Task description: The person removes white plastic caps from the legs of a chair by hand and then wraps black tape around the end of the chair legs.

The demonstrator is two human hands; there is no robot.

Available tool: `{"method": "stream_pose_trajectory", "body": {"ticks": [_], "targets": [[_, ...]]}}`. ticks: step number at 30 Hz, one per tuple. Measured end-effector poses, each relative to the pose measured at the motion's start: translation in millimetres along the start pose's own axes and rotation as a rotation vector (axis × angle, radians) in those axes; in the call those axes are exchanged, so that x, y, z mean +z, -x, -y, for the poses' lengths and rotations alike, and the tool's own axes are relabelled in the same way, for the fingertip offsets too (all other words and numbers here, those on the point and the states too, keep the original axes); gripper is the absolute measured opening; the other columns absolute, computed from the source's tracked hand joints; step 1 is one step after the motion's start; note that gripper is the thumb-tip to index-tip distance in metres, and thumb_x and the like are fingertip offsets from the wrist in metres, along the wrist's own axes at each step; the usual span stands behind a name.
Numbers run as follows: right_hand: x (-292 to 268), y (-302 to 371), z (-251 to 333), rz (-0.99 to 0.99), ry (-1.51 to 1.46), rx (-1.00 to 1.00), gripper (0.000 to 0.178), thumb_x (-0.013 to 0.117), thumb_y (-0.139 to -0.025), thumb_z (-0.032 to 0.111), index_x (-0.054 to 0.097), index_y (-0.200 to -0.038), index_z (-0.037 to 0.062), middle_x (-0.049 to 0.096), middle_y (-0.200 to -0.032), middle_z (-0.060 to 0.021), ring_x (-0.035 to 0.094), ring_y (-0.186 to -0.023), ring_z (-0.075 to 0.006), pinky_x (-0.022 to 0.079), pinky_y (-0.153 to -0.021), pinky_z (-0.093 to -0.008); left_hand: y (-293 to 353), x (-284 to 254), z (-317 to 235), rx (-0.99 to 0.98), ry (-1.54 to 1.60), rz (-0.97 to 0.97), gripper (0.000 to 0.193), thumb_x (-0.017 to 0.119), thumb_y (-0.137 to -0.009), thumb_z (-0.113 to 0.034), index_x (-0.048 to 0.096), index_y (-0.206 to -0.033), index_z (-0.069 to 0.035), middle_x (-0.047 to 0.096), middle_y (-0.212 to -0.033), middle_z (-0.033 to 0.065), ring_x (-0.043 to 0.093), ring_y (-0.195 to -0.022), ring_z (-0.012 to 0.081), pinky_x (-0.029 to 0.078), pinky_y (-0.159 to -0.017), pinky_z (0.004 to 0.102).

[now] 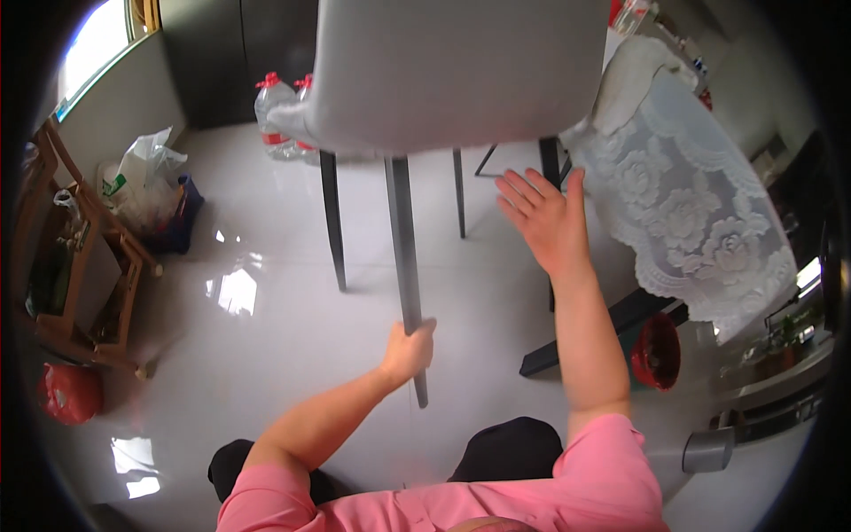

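Observation:
A grey padded chair (461,71) with dark, slim legs stands in front of me, its seat filling the top middle. My left hand (411,348) is wrapped round the lower part of its nearest leg (403,239), a little above that leg's tip. My right hand (548,217) is raised palm out below the right end of the chair, beside another dark leg. Its fingers are stretched and the thumb stands apart, with nothing in it. Whether the right fingertips touch the chair leg I cannot tell.
At right a table wears a white lace cloth (678,204); below it are a dark base (576,341) and a red bowl (657,352). Large plastic bottles (277,115) stand behind the chair. A wooden cart (93,275), a bagged bin (155,199) and a red bag (71,393) line the left.

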State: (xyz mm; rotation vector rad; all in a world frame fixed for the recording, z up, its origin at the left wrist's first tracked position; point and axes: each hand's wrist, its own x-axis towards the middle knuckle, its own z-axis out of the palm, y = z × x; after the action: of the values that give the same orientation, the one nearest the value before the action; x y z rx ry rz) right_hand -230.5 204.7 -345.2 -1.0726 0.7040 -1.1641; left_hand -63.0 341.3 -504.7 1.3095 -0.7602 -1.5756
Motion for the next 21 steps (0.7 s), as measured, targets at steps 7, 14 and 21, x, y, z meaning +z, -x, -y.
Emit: {"method": "stream_pose_trajectory", "body": {"ticks": [7, 14, 21], "targets": [[-27, -67, 4, -0.656, 0.234, -0.458, 0.068, 0.052, -0.090, 0.048, 0.034, -0.131, -0.0030, 0.043, -0.129, -0.0162, 0.041, -0.123, -0.0258, 0.031, -0.104, -0.0385, 5, -23, 51, 0.066, 0.101, 0.086, 0.039, 0.054, -0.088, -0.026, 0.042, -0.055, -0.006, 0.043, -0.047, 0.0022, 0.044, -0.041, 0.0124, 0.037, -0.041, 0.0294], [-64, -44, 119, -0.655, 0.632, -0.932, 0.072, 0.048, -0.094, 0.048, 0.027, -0.138, -0.0042, 0.037, -0.136, -0.0192, 0.040, -0.123, -0.0268, 0.029, -0.105, -0.0375, -4, -72, 80, 0.098, -0.094, -0.020, 0.042, 0.059, -0.088, -0.031, 0.046, -0.058, -0.005, 0.047, -0.049, 0.0025, 0.046, -0.042, 0.0127, 0.039, -0.041, 0.0296], [-40, -26, 130, -0.277, 0.259, -0.489, 0.089, 0.033, -0.083, 0.073, 0.027, -0.142, 0.0062, 0.035, -0.144, -0.0110, 0.035, -0.131, -0.0258, 0.030, -0.108, -0.0389, -37, -182, 71, 0.079, -0.207, -0.085, 0.042, 0.066, -0.084, -0.029, 0.048, -0.054, -0.006, 0.049, -0.048, 0.0040, 0.049, -0.042, 0.0145, 0.042, -0.044, 0.0305]]}}
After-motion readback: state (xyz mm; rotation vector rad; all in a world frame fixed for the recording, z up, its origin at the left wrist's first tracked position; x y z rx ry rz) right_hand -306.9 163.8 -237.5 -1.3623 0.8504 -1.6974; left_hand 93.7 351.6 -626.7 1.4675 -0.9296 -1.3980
